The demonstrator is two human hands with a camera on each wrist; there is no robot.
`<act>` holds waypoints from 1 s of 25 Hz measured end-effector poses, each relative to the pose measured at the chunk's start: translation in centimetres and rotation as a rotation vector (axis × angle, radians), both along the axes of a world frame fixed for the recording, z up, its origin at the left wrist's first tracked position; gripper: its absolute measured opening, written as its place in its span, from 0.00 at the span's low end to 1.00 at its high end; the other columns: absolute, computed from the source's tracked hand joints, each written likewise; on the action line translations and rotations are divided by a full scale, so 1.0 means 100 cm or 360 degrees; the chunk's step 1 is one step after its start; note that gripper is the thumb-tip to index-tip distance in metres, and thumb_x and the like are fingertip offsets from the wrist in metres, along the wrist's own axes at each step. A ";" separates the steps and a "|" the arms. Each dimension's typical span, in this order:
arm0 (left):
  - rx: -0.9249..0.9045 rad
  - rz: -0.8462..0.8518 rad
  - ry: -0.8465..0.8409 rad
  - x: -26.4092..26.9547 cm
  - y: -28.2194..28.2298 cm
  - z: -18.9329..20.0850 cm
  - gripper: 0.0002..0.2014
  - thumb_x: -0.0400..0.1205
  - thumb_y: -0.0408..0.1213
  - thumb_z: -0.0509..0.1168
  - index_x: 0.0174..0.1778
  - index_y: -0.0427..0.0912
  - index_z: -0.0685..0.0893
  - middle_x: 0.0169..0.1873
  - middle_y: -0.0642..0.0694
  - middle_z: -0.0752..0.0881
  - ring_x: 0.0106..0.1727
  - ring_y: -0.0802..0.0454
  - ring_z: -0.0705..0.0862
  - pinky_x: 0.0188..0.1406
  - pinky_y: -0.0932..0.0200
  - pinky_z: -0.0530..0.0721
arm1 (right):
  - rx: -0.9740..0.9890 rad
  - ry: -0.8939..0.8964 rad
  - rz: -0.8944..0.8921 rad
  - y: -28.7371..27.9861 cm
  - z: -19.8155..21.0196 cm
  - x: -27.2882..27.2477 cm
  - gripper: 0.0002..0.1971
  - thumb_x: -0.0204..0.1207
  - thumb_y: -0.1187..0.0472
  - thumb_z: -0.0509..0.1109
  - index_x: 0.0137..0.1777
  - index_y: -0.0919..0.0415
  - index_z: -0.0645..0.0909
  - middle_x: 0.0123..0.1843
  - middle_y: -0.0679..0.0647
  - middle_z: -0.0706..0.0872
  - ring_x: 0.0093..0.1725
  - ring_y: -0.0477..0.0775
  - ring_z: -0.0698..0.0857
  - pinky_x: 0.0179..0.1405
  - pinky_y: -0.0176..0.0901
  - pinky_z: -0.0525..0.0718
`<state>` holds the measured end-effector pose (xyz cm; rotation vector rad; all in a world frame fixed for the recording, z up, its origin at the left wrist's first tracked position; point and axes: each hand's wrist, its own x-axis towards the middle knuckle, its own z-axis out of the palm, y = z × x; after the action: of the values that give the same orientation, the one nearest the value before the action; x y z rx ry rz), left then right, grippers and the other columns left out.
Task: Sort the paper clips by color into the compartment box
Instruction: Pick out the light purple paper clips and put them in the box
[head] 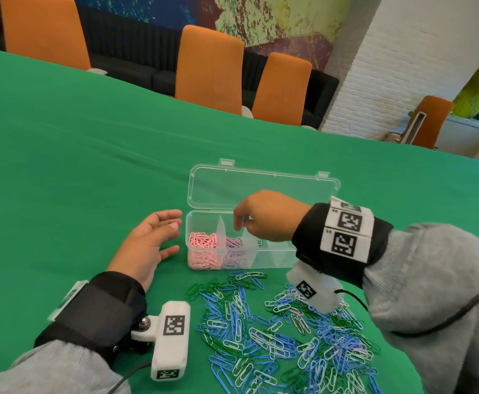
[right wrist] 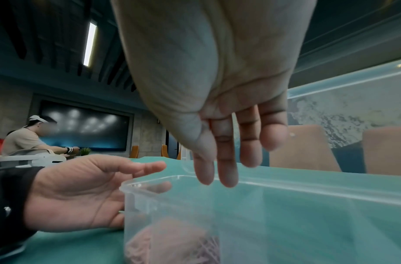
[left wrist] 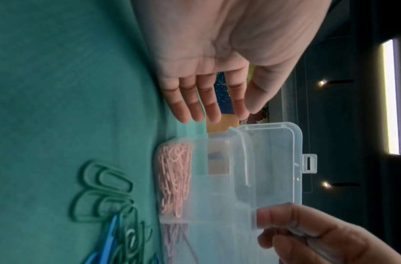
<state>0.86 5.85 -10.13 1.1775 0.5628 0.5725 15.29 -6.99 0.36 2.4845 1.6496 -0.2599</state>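
The compartment box sits mid-frame, lid back, pink clips in its left cell. The right hand hangs over its rim, fingers loose, empty. The left hand lies spread just beside the left wall. Loose clips crowd the lower frame.

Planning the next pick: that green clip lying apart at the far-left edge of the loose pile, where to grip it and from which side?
Judgement: pinch the green clip across its long wire sides, coming straight down from above. It lies flat on the green cloth at the pile's far-left edge, cloth bare on its left, so the open left hand could reach it without snagging neighbours.
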 end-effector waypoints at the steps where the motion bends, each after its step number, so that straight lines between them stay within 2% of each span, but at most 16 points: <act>1: 0.0062 -0.0060 -0.0004 0.000 -0.001 0.000 0.11 0.82 0.28 0.59 0.50 0.49 0.82 0.51 0.47 0.82 0.54 0.52 0.79 0.57 0.49 0.75 | 0.0011 -0.0031 0.0002 -0.006 -0.003 0.002 0.20 0.77 0.71 0.58 0.59 0.53 0.84 0.60 0.53 0.86 0.59 0.56 0.80 0.58 0.43 0.78; 4: 0.0149 -0.0180 0.0028 0.000 -0.005 -0.002 0.12 0.79 0.29 0.64 0.52 0.52 0.83 0.56 0.45 0.80 0.59 0.50 0.78 0.64 0.45 0.73 | 0.0075 -0.0082 0.0082 -0.015 -0.012 0.009 0.23 0.76 0.73 0.55 0.62 0.52 0.83 0.62 0.51 0.85 0.59 0.56 0.74 0.60 0.50 0.77; 6: 0.0159 -0.0187 0.0053 0.001 -0.005 -0.001 0.14 0.72 0.34 0.69 0.52 0.53 0.84 0.58 0.44 0.80 0.60 0.48 0.77 0.65 0.45 0.73 | 0.0037 -0.0011 0.0177 -0.013 -0.016 0.015 0.24 0.74 0.74 0.56 0.61 0.52 0.84 0.64 0.49 0.84 0.62 0.55 0.72 0.62 0.51 0.75; 8: 0.0161 -0.0198 0.0050 0.001 -0.005 -0.002 0.17 0.67 0.38 0.67 0.53 0.52 0.84 0.59 0.42 0.79 0.61 0.47 0.77 0.66 0.43 0.73 | 0.0008 0.0035 0.0265 -0.007 -0.023 0.019 0.24 0.72 0.74 0.58 0.57 0.49 0.86 0.63 0.51 0.83 0.64 0.57 0.74 0.63 0.53 0.75; 11: 0.0183 -0.0206 0.0028 0.002 -0.005 -0.005 0.18 0.68 0.33 0.71 0.55 0.50 0.83 0.62 0.37 0.79 0.62 0.45 0.77 0.65 0.43 0.73 | 0.0199 -0.0071 0.0349 0.002 -0.023 0.025 0.18 0.72 0.69 0.61 0.50 0.50 0.88 0.55 0.52 0.86 0.55 0.56 0.77 0.55 0.51 0.78; 12: 0.0180 -0.0198 0.0021 0.001 -0.007 -0.003 0.18 0.68 0.35 0.74 0.54 0.50 0.84 0.61 0.38 0.80 0.60 0.47 0.79 0.63 0.44 0.75 | 0.0281 -0.0076 0.0363 0.002 -0.021 0.025 0.16 0.72 0.68 0.62 0.47 0.51 0.89 0.52 0.52 0.87 0.53 0.54 0.77 0.53 0.51 0.79; 13: 0.0176 -0.0209 0.0008 0.000 -0.007 -0.001 0.20 0.65 0.42 0.77 0.53 0.50 0.85 0.58 0.41 0.82 0.56 0.49 0.81 0.60 0.47 0.77 | 0.0314 -0.0012 0.0368 0.002 -0.020 0.027 0.15 0.72 0.68 0.62 0.47 0.52 0.89 0.51 0.52 0.88 0.53 0.54 0.78 0.53 0.50 0.79; 15: 0.0185 -0.0208 0.0021 -0.001 -0.005 -0.001 0.33 0.50 0.56 0.83 0.51 0.52 0.87 0.53 0.48 0.86 0.52 0.54 0.85 0.56 0.50 0.79 | 0.0129 0.0183 0.0373 0.000 -0.020 0.028 0.17 0.75 0.69 0.61 0.52 0.53 0.88 0.56 0.52 0.88 0.55 0.54 0.81 0.58 0.47 0.79; 17: 0.0184 -0.0186 0.0029 -0.002 -0.005 -0.002 0.40 0.42 0.60 0.83 0.51 0.52 0.87 0.53 0.50 0.88 0.51 0.55 0.86 0.56 0.49 0.79 | -0.0084 0.0209 0.0461 -0.002 -0.028 0.027 0.20 0.77 0.69 0.59 0.60 0.51 0.86 0.62 0.50 0.86 0.58 0.54 0.83 0.62 0.46 0.78; 19: 0.0189 -0.0200 0.0041 -0.003 -0.006 -0.005 0.42 0.43 0.61 0.83 0.53 0.49 0.86 0.55 0.49 0.88 0.51 0.54 0.86 0.56 0.49 0.82 | -0.0139 0.0109 0.0571 -0.003 -0.036 0.031 0.24 0.77 0.70 0.58 0.65 0.45 0.82 0.63 0.46 0.85 0.58 0.53 0.83 0.64 0.45 0.77; 21: 0.0211 -0.0189 0.0073 -0.004 -0.006 -0.006 0.37 0.49 0.57 0.83 0.53 0.48 0.86 0.55 0.49 0.88 0.51 0.53 0.87 0.54 0.50 0.83 | -0.0203 0.0215 0.0539 -0.001 -0.039 0.036 0.27 0.76 0.71 0.57 0.67 0.43 0.81 0.61 0.44 0.83 0.55 0.51 0.80 0.60 0.41 0.76; 23: 0.0190 -0.0182 0.0091 -0.005 -0.007 -0.005 0.22 0.64 0.43 0.76 0.54 0.45 0.85 0.54 0.49 0.88 0.52 0.51 0.87 0.55 0.49 0.82 | -0.0265 0.0262 0.0553 0.003 -0.042 0.038 0.24 0.77 0.70 0.57 0.66 0.47 0.82 0.67 0.46 0.82 0.58 0.53 0.80 0.61 0.43 0.77; 25: 0.0206 -0.0202 0.0107 -0.006 -0.005 -0.006 0.18 0.70 0.33 0.65 0.57 0.44 0.83 0.54 0.49 0.89 0.53 0.50 0.87 0.55 0.49 0.82 | -0.0285 0.0216 0.0556 0.009 -0.046 0.039 0.21 0.78 0.68 0.58 0.66 0.51 0.82 0.68 0.50 0.82 0.61 0.55 0.79 0.64 0.49 0.78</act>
<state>0.30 5.36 -10.74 1.3493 0.5099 0.4676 19.15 -6.13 -4.23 2.0469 1.9785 -0.5149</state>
